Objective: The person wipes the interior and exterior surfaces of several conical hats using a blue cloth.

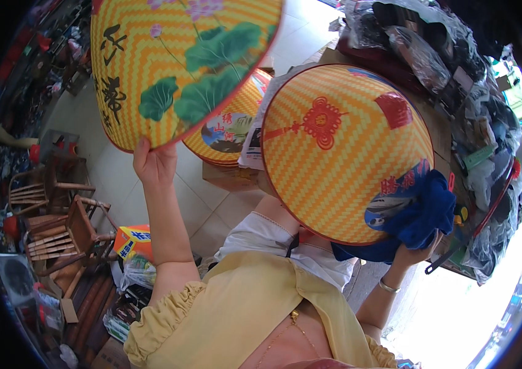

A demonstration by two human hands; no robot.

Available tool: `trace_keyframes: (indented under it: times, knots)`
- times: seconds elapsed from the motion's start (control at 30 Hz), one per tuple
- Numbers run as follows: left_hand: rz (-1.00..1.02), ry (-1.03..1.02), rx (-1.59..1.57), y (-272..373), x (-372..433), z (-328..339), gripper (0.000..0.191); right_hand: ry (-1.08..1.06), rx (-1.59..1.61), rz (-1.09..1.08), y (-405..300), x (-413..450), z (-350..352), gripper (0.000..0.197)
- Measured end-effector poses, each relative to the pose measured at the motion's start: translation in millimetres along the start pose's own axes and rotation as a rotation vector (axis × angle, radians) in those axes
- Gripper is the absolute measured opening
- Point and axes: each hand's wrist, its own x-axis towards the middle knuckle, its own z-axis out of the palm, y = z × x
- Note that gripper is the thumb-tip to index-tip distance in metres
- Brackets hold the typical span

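My left hand [155,161] pinches the rim of a woven conical hat [182,69] painted with green lotus leaves, pink flowers and dark writing, held up at the upper left. A second woven conical hat [335,161], with a red knot pattern, rests before my lap at the centre right. My right hand [420,251] is closed on a dark blue cloth [420,217] that lies against this hat's lower right edge. Whether its fingers also grip the rim is hidden. Behind the raised hat, more stacked conical hats [228,133] show in part.
Under the stack is a cardboard box [231,177]. Plastic-wrapped goods [464,92] crowd the right side, beside printed paper [254,147]. Bamboo chairs [74,230] and an orange package [134,240] are at the left on or above the tiled floor [191,198].
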Motion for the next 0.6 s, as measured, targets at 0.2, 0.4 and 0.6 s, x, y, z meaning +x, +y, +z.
trace_keyframes:
  times: [0.2,0.4,0.6]
  knots:
    - [0.016,0.265,0.120,-1.2,-7.6,-68.7,0.041,-0.009,-0.021,-0.002,-0.1,0.6,2.3,0.048]
    - [-0.259,0.581,0.429,-68.4,-34.9,-181.2,0.035,-0.009,-0.073,0.006,-3.3,3.9,3.7,0.048]
    - [-0.465,0.651,0.254,-132.0,-80.2,-215.6,0.030,-0.030,-0.135,-0.038,-7.5,7.0,4.6,0.044]
